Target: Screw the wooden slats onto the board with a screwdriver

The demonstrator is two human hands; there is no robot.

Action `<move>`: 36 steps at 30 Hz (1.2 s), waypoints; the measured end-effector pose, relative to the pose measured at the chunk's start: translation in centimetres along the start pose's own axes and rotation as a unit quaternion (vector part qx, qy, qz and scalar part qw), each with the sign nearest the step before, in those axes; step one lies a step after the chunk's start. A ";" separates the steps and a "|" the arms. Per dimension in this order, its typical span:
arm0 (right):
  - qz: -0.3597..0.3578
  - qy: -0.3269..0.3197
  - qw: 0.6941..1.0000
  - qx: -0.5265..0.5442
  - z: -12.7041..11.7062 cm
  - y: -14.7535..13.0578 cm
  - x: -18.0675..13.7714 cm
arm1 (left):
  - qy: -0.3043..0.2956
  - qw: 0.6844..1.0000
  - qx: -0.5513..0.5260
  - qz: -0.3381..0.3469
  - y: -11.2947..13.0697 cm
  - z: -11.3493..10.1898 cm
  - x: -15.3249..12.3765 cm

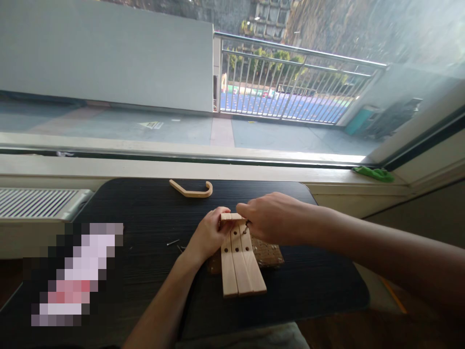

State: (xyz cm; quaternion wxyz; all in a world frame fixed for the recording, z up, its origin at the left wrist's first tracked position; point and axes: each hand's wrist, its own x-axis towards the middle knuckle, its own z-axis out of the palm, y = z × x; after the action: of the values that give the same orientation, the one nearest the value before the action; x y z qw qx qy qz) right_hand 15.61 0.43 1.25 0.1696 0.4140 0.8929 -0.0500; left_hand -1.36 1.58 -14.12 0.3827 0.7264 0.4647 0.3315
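Three pale wooden slats (240,274), side by side with several dark round holes, lie over a brown block (269,253) on the table. They bend upward at the far end. My left hand (209,235) grips their far left side, its fingers curled around the edge. Above the far right of the slats, my right hand (267,218) is closed on a thin metal tool (246,226), whose tip meets a hole there. My fist hides most of the tool, so its exact kind cannot be made out.
The dark table (152,291) stands against a window sill (254,171). A hooked wooden piece (192,193) lies near its far edge. Left of my left hand is a screw (173,242). A pixelated patch covers something at left. A green cloth (374,173) rests on the sill.
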 end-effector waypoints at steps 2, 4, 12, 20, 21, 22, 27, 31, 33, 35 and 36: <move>-0.006 0.000 1.000 0.006 -0.2 0.1 -0.4 | 0.001 1.000 -0.001 0.003 -0.1 0.0 0.0; -0.019 0.004 1.000 0.009 -0.3 0.1 -0.6 | 0.002 1.000 -0.002 0.007 0.0 0.0 0.0; -0.058 -0.012 0.998 0.023 -0.6 0.0 -1.0 | 0.012 1.000 -0.002 0.017 0.2 -0.1 -0.1; -0.057 -0.012 0.998 0.032 -0.3 0.2 -0.6 | 0.008 1.000 0.000 0.011 0.1 -0.1 0.0; -0.057 -0.008 0.998 0.027 -0.2 0.2 -0.6 | 0.008 1.000 0.001 0.010 0.1 -0.2 0.0; -0.058 -0.003 0.998 0.023 -0.1 0.3 -0.6 | 0.008 1.000 0.000 0.009 0.2 -0.2 0.0; -0.065 0.012 0.998 0.018 0.2 0.4 -0.5 | 0.005 1.000 -0.004 0.007 0.4 -0.3 -0.1; -0.043 0.009 0.999 0.028 -0.1 0.0 -0.7 | 0.005 1.000 0.002 0.003 0.4 -0.2 -0.1; -0.022 0.010 0.999 0.032 -0.5 -0.3 -0.9 | 0.003 1.000 0.000 0.001 0.5 -0.2 -0.1; -0.009 0.007 0.999 0.035 -0.9 -0.6 -1.1 | 0.002 1.000 -0.003 0.000 0.5 -0.3 -0.2; -0.005 0.003 0.999 0.039 -1.0 -0.8 -1.1 | 0.002 1.000 -0.004 0.001 0.4 -0.3 -0.1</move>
State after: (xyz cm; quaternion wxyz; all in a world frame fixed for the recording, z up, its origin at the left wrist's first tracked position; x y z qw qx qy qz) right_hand 15.43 -0.62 2.57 0.1503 0.4163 0.8928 -0.0839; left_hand -1.44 1.39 -13.63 0.3842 0.7249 0.4632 0.3353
